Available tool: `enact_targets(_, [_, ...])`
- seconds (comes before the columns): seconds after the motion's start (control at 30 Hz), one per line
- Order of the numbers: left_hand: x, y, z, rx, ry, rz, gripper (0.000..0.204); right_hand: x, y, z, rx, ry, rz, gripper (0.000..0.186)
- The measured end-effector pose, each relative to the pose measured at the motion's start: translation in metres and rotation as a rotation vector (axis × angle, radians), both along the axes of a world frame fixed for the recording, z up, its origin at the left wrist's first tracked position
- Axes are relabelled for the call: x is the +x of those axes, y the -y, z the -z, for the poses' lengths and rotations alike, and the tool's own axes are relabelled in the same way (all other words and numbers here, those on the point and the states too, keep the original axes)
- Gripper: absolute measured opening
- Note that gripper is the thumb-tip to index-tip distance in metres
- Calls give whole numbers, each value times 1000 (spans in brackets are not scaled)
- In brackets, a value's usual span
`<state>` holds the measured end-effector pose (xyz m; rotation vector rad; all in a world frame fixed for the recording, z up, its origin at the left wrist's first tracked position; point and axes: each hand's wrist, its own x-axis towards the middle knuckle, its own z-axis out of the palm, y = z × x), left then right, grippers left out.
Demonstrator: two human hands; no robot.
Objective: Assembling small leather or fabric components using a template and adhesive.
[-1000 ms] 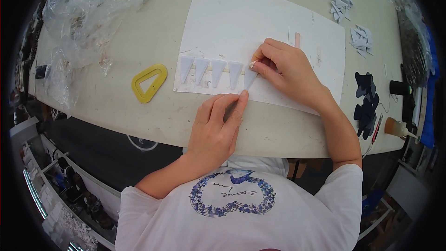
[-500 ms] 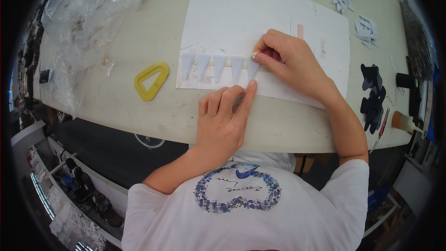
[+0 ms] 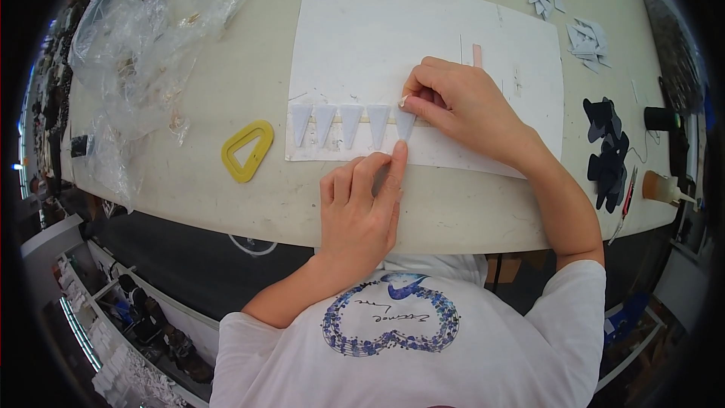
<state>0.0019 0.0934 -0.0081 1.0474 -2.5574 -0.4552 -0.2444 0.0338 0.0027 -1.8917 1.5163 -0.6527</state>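
A white sheet [image 3: 347, 38] lies on the table, with a row of pale grey-blue triangular pieces [image 3: 351, 125] along a thin yellowish strip near its front edge. The wide ends of the pieces face away from me and their points face me. My right hand [image 3: 457, 109] pinches the upper edge of the rightmost triangular piece [image 3: 405, 125]; a small whitish bit shows at the fingertips, its kind unclear. My left hand [image 3: 362, 200] stretches its index finger to that piece's lower point. Its other fingers are loosely bent, with nothing seen in them.
A yellow triangular frame [image 3: 248, 151] lies left of the sheet, beside crumpled clear plastic [image 3: 136, 68]. Loose grey pieces [image 3: 587, 44] are heaped at the far right. Dark cut pieces [image 3: 606, 155], a red-handled tool [image 3: 626, 204], a black spool [image 3: 660, 118] and an amber bottle [image 3: 661, 187] stand nearer.
The whole view has shifted slightly, so the table sits lower in it. Both hands keep nearly the same place on the rightmost triangular piece.
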Motion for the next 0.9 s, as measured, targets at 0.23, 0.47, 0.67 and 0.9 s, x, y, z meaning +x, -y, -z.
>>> enact_targets(0.23, [-2,-4,0,-27,5,-12,69,2,-7,-3,-1,45,35,10])
enact_targets(0.47, [1,-1,2,-19,-9,-26,68,1,-37,3,-247,-4,27,20])
enact_targets(0.67, [0,0,-1,-27,-7,-16,67,7,-55,3,-470,-379,-60,45])
enact_targets(0.9, [1,9,-20,21,-213,36,62,0,-55,9,-438,-266,-5,43])
